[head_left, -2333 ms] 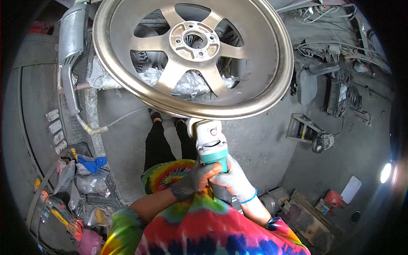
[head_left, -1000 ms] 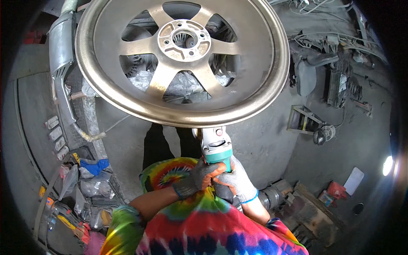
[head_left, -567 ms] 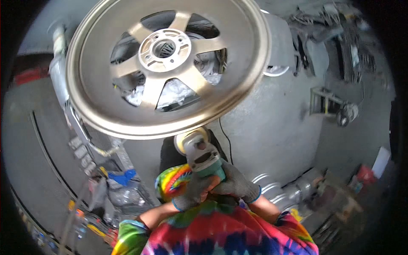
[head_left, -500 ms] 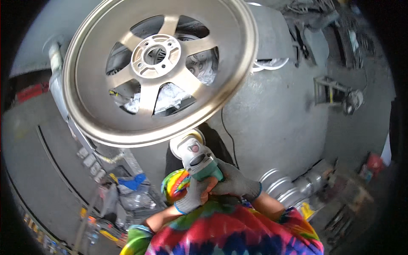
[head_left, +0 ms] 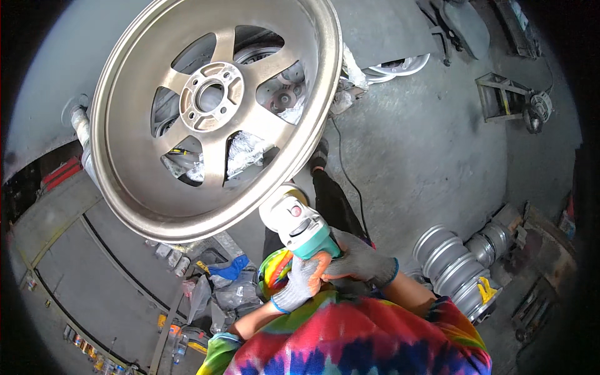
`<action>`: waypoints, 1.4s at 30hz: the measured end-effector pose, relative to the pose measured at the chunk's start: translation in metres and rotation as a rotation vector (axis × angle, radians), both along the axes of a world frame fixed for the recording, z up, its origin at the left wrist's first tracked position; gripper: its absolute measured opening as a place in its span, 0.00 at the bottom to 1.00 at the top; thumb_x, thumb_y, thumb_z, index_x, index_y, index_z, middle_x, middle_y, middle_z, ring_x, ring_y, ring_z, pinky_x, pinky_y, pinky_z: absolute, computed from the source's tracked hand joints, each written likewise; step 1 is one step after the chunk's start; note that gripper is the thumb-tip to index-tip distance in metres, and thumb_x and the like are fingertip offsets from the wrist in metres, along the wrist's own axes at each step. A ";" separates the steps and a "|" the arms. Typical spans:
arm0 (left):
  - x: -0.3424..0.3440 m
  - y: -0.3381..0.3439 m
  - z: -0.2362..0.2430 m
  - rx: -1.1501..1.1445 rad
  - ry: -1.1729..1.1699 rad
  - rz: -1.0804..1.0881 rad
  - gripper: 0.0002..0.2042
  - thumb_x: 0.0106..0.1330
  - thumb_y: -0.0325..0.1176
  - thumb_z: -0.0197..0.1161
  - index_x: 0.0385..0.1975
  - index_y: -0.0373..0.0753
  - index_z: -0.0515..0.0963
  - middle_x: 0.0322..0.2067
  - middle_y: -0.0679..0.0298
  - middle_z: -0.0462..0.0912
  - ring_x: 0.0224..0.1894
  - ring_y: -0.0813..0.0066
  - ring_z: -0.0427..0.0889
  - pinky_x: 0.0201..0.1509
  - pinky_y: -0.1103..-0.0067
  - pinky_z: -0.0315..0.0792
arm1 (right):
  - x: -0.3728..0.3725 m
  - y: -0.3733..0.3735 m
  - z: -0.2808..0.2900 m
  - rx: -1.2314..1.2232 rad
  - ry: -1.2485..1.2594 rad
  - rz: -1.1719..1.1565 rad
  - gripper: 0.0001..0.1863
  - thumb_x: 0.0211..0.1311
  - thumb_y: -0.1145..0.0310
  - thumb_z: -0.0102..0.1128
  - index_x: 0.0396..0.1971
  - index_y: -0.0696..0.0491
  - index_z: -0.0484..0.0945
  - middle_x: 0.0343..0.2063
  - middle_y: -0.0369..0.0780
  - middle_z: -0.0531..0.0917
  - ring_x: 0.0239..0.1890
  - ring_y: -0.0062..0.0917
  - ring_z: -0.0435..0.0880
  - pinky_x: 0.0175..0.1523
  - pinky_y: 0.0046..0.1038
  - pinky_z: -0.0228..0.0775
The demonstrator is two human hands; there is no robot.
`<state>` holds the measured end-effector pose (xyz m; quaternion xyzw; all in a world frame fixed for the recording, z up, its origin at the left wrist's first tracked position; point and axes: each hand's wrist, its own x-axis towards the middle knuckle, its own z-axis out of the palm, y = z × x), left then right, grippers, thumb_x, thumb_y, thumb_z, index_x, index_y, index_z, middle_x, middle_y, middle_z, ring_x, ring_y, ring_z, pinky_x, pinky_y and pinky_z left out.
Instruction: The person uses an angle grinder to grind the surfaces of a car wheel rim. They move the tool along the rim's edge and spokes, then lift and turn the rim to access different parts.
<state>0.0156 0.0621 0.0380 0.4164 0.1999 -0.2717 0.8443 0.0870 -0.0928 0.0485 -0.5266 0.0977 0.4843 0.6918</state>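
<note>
Head view: both gloved hands, left hand (head_left: 304, 282) and right hand (head_left: 357, 262), clamp the angle grinder (head_left: 299, 226), seemingly touching the alloy wheel (head_left: 215, 115) rim at five o'clock; keep pressure light.

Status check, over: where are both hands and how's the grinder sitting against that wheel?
Left hand and right hand, both gloved, gripping the angle grinder. Its head sits against the lower rim of the alloy wheel. Black cable trails across the floor behind; nothing blocking.

Both gloved hands (head_left: 331, 269) on angle grinder (head_left: 299, 226) against alloy wheel rim (head_left: 212, 115).
</note>
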 end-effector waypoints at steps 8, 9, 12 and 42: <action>-0.001 0.003 -0.003 0.012 -0.013 -0.027 0.18 0.63 0.40 0.58 0.50 0.41 0.70 0.34 0.65 0.76 0.31 0.80 0.75 0.32 0.79 0.72 | 0.013 0.001 0.007 -0.016 0.009 0.096 0.34 0.40 0.63 0.72 0.50 0.59 0.69 0.40 0.40 0.79 0.44 0.21 0.75 0.51 0.28 0.68; -0.001 0.003 -0.003 0.012 -0.017 -0.030 0.18 0.63 0.40 0.58 0.50 0.41 0.70 0.34 0.65 0.76 0.31 0.80 0.75 0.32 0.79 0.72 | 0.014 0.001 0.010 -0.015 0.028 0.038 0.35 0.40 0.63 0.72 0.50 0.59 0.68 0.41 0.40 0.79 0.45 0.21 0.75 0.51 0.28 0.69; -0.002 0.002 -0.005 0.015 -0.023 -0.036 0.18 0.64 0.40 0.57 0.51 0.41 0.69 0.34 0.65 0.76 0.31 0.80 0.75 0.31 0.79 0.72 | 0.011 -0.002 0.011 -0.012 0.135 0.020 0.35 0.41 0.64 0.71 0.51 0.59 0.68 0.42 0.41 0.78 0.45 0.21 0.75 0.51 0.28 0.69; 0.026 -0.008 0.017 -0.449 0.057 0.143 0.16 0.64 0.40 0.60 0.46 0.37 0.71 0.40 0.64 0.77 0.44 0.78 0.75 0.47 0.78 0.72 | 0.022 0.021 0.060 -0.350 0.054 0.161 0.30 0.39 0.74 0.68 0.48 0.57 0.70 0.41 0.37 0.78 0.45 0.20 0.74 0.51 0.25 0.67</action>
